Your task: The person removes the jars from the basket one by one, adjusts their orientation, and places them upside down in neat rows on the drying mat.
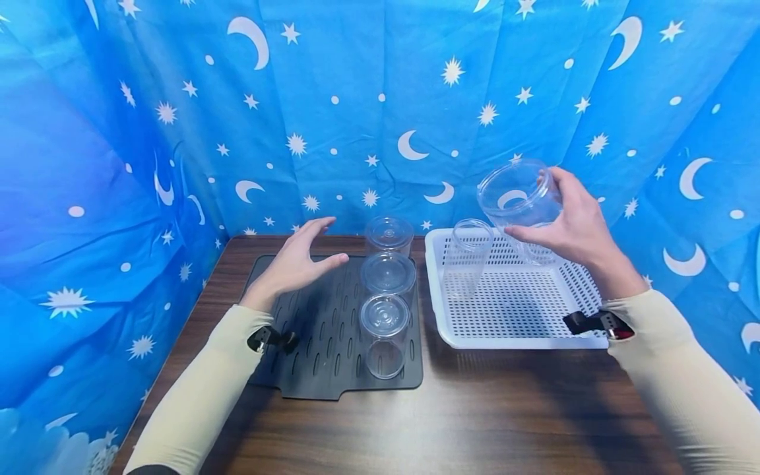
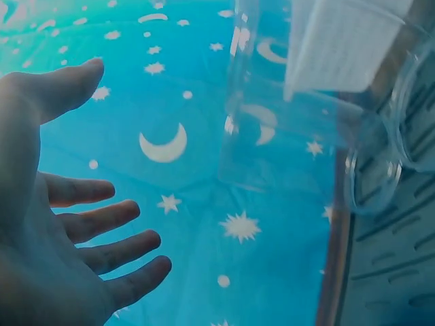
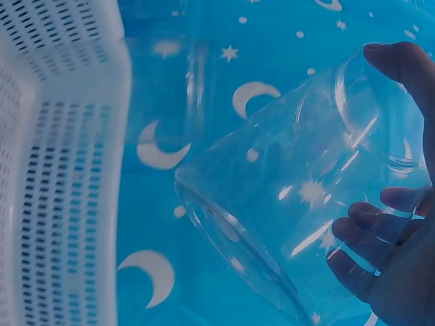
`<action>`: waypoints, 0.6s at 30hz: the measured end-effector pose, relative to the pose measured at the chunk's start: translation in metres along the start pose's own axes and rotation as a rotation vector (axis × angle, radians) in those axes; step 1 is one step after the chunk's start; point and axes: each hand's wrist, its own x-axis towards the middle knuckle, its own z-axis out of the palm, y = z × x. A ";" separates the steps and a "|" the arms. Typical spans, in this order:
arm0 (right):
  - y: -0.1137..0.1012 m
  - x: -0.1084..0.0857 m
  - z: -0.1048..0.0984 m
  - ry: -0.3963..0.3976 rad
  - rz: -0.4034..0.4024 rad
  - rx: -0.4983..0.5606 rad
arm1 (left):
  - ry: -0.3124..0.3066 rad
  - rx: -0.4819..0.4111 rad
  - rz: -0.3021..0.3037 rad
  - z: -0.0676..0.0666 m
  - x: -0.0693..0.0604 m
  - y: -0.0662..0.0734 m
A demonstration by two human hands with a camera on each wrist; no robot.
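My right hand grips a wide clear plastic cup tilted in the air above a white basket. In the right wrist view the thumb and fingers wrap round the see-through cup. Within the basket, on its left side, another clear cup stands. On the left, my left hand hovers over a black ridged mat, thumb and fingers spread, holding nothing. Three clear cups, the nearest, line the mat's right side from front to back. Transparency blurs their outlines.
A brown wooden table lies beneath mat and basket. Blue cloth with white moons and stars hangs close behind and along both sides. The basket's perforated wall shows in the right wrist view.
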 end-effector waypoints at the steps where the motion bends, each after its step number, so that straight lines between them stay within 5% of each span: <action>1: -0.004 0.002 0.002 -0.001 -0.017 -0.005 | 0.002 -0.007 0.003 0.000 0.001 0.003; 18: -0.059 0.016 0.024 -0.068 -0.243 -0.132 | 0.060 -0.121 0.015 -0.003 0.009 0.036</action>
